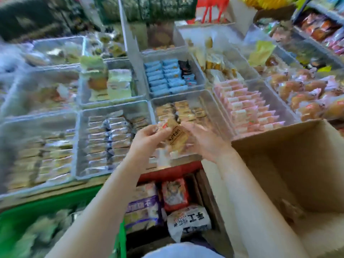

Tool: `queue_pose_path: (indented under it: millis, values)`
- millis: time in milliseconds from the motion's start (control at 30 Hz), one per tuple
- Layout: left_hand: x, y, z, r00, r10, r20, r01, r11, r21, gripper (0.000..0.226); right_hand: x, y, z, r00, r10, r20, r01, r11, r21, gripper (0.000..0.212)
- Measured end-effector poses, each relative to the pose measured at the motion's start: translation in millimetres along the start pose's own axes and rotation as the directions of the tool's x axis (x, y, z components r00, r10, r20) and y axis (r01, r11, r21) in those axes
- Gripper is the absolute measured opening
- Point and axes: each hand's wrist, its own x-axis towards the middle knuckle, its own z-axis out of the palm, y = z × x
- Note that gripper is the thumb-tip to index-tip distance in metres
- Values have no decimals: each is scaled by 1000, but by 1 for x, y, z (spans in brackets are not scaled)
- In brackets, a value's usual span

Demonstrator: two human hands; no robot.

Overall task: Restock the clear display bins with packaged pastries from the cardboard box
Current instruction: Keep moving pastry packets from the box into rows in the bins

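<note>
Both my hands are raised over the front of a clear display bin (pixel 214 107) that holds rows of tan packaged pastries. My left hand (pixel 149 138) pinches a tan pastry packet (pixel 176 135) by its upper left end. My right hand (pixel 206 140) is beside and partly under the packet, fingers spread and relaxed, touching it from the right. More packets seem bunched below the held one, blurred. The open cardboard box (pixel 290 164) stands at the right, close to my right forearm; its inside looks mostly bare.
Clear bins surround the target one: silver-wrapped bars (pixel 111 138) to its left, blue packets (pixel 163 77) behind, pink packets (pixel 247 107) to the right, round buns (pixel 305 97) at far right. A green crate (pixel 37 220) and bagged snacks (pixel 175 192) sit below the counter.
</note>
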Motion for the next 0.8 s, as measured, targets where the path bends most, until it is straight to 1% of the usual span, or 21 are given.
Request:
queue_pose_path:
  millis: [67,133,167,233,300,333,367,433,500,567,633,667,700,767,800]
  values:
    - [-12,-12,-82,995,-6,-104,1,999,-48,20,29,2,73,1000,-15,11,17,960,-280,23]
    - [-24,-29,-160,981,-8,-192,-8,997,-83,17,60,9,148,998,-31,59,56,869,-492,15]
    - [-29,-39,-195,972,-10,-235,-8,997,-77,18,75,16,183,995,-34,93,80,829,-554,13]
    - [-35,-59,-264,936,-25,-352,18,1000,-24,15,105,33,250,987,-36,156,126,776,-618,12]
    - [-37,-85,-328,869,-68,-490,102,994,42,11,135,51,302,988,-74,135,147,713,-685,15]
    - [-39,-97,-355,839,-80,-539,159,982,101,14,148,58,323,988,-103,118,157,664,-731,22]
    - [-40,-110,-378,824,-76,-561,209,962,176,17,160,65,341,987,-121,102,155,606,-780,29]
    - [-39,-128,-413,836,-70,-544,279,908,312,22,181,70,369,982,-172,75,152,498,-854,38]
    - [-33,-134,-429,868,-94,-487,312,868,388,27,204,70,384,968,-250,35,143,430,-892,38]
    - [-24,-131,-433,904,-123,-410,303,860,410,32,231,66,389,934,-356,6,139,350,-926,33]
    - [-12,-128,-432,926,-147,-348,274,895,352,34,257,63,387,910,-413,43,131,187,-974,27]
    - [-6,-127,-431,935,-166,-315,259,923,284,36,268,63,386,912,-405,71,118,94,-989,25]
    - [0,-125,-429,941,-184,-283,248,945,212,38,278,65,385,927,-365,88,97,5,-995,24]
    - [11,-118,-425,947,-220,-233,250,962,110,44,292,73,383,966,-228,121,80,-180,-980,23]
    - [17,-115,-422,948,-236,-216,257,963,77,47,296,78,382,979,-157,127,84,-253,-964,23]
